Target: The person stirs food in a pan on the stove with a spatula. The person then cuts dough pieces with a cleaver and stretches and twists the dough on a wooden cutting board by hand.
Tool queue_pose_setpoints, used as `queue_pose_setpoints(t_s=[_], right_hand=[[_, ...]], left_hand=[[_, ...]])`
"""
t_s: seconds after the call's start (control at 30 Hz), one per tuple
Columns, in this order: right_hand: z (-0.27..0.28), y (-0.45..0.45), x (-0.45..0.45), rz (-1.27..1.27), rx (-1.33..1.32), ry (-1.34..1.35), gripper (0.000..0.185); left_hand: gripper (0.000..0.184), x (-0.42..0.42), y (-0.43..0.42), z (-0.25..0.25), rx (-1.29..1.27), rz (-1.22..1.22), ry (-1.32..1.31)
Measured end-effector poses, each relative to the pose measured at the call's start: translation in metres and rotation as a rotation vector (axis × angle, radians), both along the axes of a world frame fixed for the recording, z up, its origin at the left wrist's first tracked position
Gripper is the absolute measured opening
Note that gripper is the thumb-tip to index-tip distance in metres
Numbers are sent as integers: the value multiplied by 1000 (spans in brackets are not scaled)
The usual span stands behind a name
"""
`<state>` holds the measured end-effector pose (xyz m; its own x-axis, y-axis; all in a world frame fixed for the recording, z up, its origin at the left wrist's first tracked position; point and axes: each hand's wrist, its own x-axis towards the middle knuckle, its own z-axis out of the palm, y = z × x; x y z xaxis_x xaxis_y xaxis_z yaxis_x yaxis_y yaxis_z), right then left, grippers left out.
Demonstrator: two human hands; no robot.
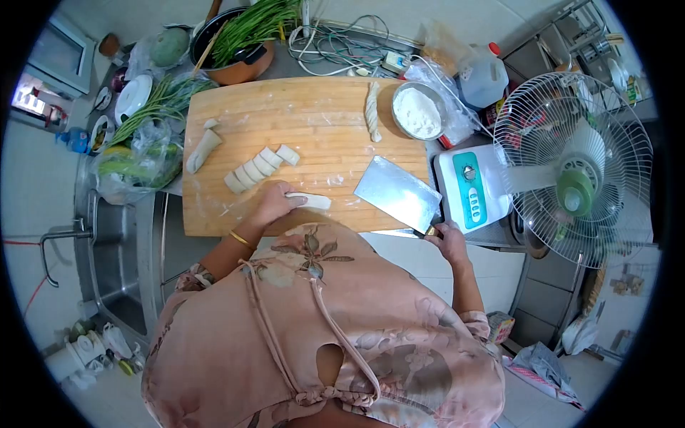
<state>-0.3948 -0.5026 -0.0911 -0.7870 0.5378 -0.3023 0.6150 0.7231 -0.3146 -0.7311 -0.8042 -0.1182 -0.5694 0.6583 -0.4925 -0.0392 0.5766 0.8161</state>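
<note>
My left hand (277, 202) is closed on one end of a strip of white dough (312, 201) near the front edge of the wooden board (335, 100). My right hand (449, 242) grips the handle of a cleaver (398, 194), whose wide blade lies over the board's front right part. Just beyond my left hand, several cut dough pieces (258, 170) sit in a slanting row. A thicker dough log (204, 150) rests at the board's left, with a small dough bit (210, 123) above it. A twisted dough rope (372, 113) lies near the back right.
A metal bowl of flour (418, 111) stands on the board's back right corner. To the right are a white-and-green scale (469, 187) and a caged fan (574, 171). Bagged vegetables (139, 167) and a sink (120, 278) are left. A pot (239, 68) with greens stands behind.
</note>
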Motion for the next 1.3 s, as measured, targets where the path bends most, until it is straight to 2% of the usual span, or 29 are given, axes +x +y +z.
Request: queue_pose_setpoints(t_s=[0.13,0.27,0.37,0.5,0.73,0.83,0.97,1.07,1.3], right_hand=[[-1,-5,-3,70,84,-49,41],[-7,-21,-3,44,7,-20,39],[-3,-39,3,-44,-87,-91,43],[-25,-61,26,-181,21,98,36],[-31,-59,21,-310,36,58,39],[-26,-43,21,-258,111,42,38],[-6,-14,13,-162,119,-22,46],[-10,19,18,-82,202,26,49],[-5,50,8,108,353,78,41]], left_hand=[[22,0,0,-2,24,-8,17],[25,-2,-2,-7,-24,-18,-5],[25,-5,-2,-10,-12,-37,-14],[26,-1,-4,-13,43,2,-1],[26,-1,0,-2,10,28,-69],[26,-1,-1,-13,47,36,-58],[25,-1,-2,-14,51,31,-39],[25,-5,-2,-13,28,-12,-14],[26,-1,2,-1,26,1,2]])
